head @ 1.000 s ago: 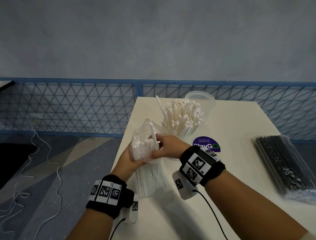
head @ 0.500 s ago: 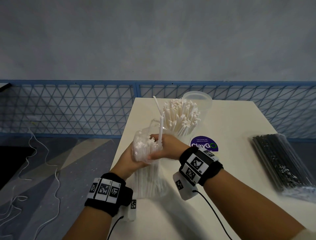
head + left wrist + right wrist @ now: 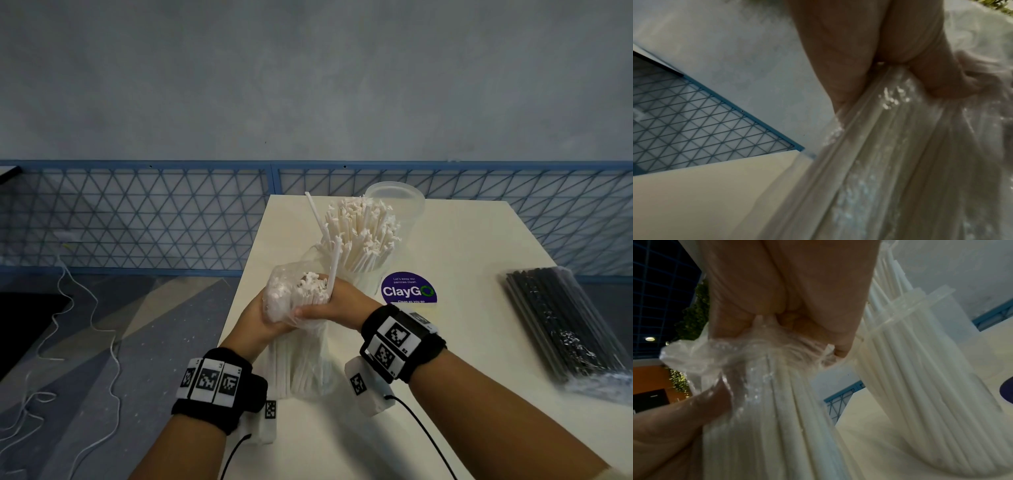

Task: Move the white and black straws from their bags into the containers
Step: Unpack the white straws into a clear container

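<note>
Gripping the bag (image 3: 305, 356) of white straws, both hands' fingers (image 3: 308, 311) curl mostly hidden behind plastic.

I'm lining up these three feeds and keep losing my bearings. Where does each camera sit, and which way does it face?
Head: worn on the head, looking forward and down at the table; both forearms, left hand and right hand show.
Left wrist: looks along the left hand at the bag of white straws; fingers show.
Right wrist: looks along the right hand; fingers show.
All three share the bag.

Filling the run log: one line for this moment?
left hand: holds white-straw bag | right hand: pinches one straw | black straws: bagged
</note>
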`<control>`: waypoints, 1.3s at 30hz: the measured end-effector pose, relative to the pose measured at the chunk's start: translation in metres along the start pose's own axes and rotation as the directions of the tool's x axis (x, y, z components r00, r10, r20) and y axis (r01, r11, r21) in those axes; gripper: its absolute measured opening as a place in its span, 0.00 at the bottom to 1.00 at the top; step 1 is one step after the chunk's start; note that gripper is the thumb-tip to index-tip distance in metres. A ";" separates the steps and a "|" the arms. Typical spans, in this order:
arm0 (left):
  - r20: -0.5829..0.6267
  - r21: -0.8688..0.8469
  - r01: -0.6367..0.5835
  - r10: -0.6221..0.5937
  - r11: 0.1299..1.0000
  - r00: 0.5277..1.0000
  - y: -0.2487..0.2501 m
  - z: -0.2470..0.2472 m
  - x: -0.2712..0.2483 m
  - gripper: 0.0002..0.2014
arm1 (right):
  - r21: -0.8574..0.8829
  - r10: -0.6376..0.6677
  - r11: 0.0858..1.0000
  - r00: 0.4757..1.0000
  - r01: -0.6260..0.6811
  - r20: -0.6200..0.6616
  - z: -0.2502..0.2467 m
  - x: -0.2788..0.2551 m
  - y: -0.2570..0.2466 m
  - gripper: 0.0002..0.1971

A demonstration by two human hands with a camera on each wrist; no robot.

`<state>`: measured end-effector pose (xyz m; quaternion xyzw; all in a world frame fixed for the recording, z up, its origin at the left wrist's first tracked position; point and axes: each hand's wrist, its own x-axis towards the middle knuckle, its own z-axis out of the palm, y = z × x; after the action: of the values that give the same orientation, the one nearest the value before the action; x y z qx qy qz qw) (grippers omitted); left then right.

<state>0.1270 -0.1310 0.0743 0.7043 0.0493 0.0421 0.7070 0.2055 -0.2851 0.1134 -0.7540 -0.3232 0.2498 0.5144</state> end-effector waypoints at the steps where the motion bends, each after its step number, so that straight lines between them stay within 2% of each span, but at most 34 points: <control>1: -0.012 -0.021 0.008 -0.008 1.000 1.000 -0.002 -0.001 0.001 0.51 | 0.012 -0.014 1.000 1.000 0.014 -0.012 0.000 0.000 0.002 0.21; 9: -0.036 -0.089 0.018 -0.021 0.996 0.999 -0.004 -0.001 0.004 0.45 | 0.194 -0.033 0.980 0.999 0.034 -0.012 -0.008 -0.004 0.001 0.09; 12: -0.060 -0.093 0.018 -0.024 0.995 0.998 -0.001 0.001 0.003 0.43 | 0.230 -0.030 0.973 0.999 0.037 -0.035 -0.011 -0.005 0.000 0.12; 15: -0.051 -0.072 0.003 -0.007 0.997 0.999 0.001 0.005 0.001 0.39 | 0.175 -0.024 0.984 1.000 0.027 -0.017 -0.009 -0.003 0.001 0.11; 18: -0.110 -0.070 0.015 -0.022 0.997 0.994 -0.002 0.006 0.001 0.43 | 0.186 0.002 0.982 0.999 0.008 -0.050 -0.007 -0.004 0.003 0.11; 22: -0.115 -0.057 0.016 -0.023 0.998 0.993 0.002 0.005 0.002 0.46 | 0.177 -0.067 0.981 0.995 0.080 -0.077 -0.011 -0.009 -0.008 0.07; 24: -0.104 -0.055 0.014 -0.019 0.998 0.994 0.005 0.005 0.002 0.43 | 0.175 -0.111 0.977 0.990 0.124 -0.083 -0.018 -0.013 -0.018 0.06; 27: -0.138 -0.077 0.031 -0.042 0.997 0.990 0.003 0.004 0.003 0.42 | 0.242 -0.174 0.951 0.979 0.195 -0.104 -0.028 -0.018 -0.033 0.02; 31: -0.158 -0.097 0.060 -0.075 0.993 0.985 0.002 0.005 0.005 0.45 | 0.355 -0.174 0.899 0.952 0.257 -0.251 -0.032 -0.015 -0.039 0.04; 34: -0.200 -0.110 0.079 -0.101 0.991 0.975 0.000 0.004 0.007 0.45 | 0.402 -0.126 0.864 0.904 0.302 -0.408 -0.036 -0.015 -0.046 0.07; 36: -0.239 -0.116 0.082 -0.108 0.990 0.965 -0.004 0.002 0.007 0.41 | 0.474 -0.078 0.808 0.860 0.351 -0.504 -0.042 -0.015 -0.053 0.07; 39: -0.295 -0.148 0.068 -0.110 0.987 0.949 -0.008 0.000 0.009 0.26 | 0.585 0.032 0.689 0.788 0.428 -0.614 -0.051 -0.011 -0.056 0.07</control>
<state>0.1354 -0.1295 0.0665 0.6366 0.1856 0.1208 0.7387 0.2214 -0.3097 0.1839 -0.4988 -0.1152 0.0503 0.8576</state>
